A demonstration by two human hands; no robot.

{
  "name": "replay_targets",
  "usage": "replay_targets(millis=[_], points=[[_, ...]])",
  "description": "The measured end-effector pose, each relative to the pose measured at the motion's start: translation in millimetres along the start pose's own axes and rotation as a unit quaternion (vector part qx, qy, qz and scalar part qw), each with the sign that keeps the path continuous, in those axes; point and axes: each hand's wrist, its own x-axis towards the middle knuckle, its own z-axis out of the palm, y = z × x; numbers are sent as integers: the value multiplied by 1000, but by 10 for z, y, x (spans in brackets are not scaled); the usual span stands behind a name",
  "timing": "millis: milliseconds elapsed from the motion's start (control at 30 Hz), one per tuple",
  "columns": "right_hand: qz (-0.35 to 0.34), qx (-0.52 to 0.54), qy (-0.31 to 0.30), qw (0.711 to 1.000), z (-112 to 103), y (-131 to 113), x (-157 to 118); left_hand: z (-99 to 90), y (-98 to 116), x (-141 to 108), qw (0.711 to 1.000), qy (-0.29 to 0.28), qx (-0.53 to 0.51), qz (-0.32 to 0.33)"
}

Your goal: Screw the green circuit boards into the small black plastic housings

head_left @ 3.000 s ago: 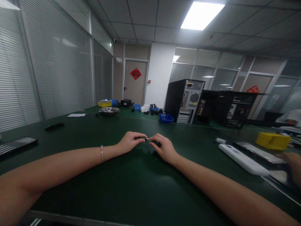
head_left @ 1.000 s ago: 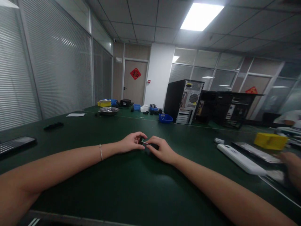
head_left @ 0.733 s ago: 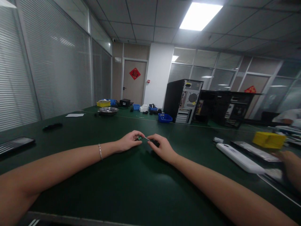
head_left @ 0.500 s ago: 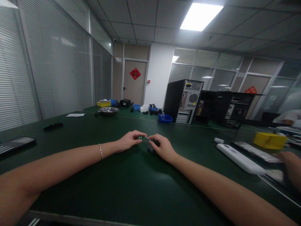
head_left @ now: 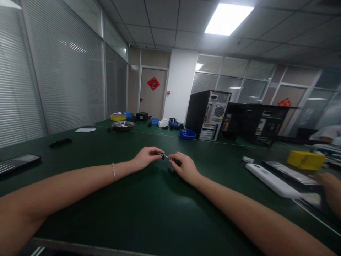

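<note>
Over the middle of the green table [head_left: 128, 209], my left hand [head_left: 145, 157] pinches a small dark part [head_left: 162, 155] between thumb and fingers. Its exact kind is too small to make out. My right hand [head_left: 185, 167] is closed around the dark handle of a screwdriver [head_left: 167, 157]. The thin metal shaft points left and its tip meets the small part, or comes very close to it. Most of the handle is hidden by my right fingers.
A white case [head_left: 271, 180], a flat metal-topped unit [head_left: 291, 174] and a yellow box [head_left: 306, 160] lie at the right, beside another person's hand [head_left: 330, 188]. Computer towers [head_left: 207, 115], a blue bin [head_left: 187, 134] and a metal dish [head_left: 123, 125] stand farther back. A phone-like slab [head_left: 20, 164] lies left.
The small part has turned in my left fingers, its green face now showing darker, and shifted slightly right. My right hand keeps nearly the same place with the screwdriver.
</note>
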Motion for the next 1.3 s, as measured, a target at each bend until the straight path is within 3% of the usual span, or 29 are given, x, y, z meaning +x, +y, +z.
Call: replay_targets(millis=[600, 1033, 1300], points=[[-21, 31, -6, 999, -53, -32, -1, 11, 138, -50, 999, -25, -17, -24], [-36, 68, -6, 997, -47, -5, 27, 40, 103, -37, 995, -7, -80, -50], [-16, 57, 10, 998, -33, 3, 34, 20, 53, 5, 998, -21, -43, -29]])
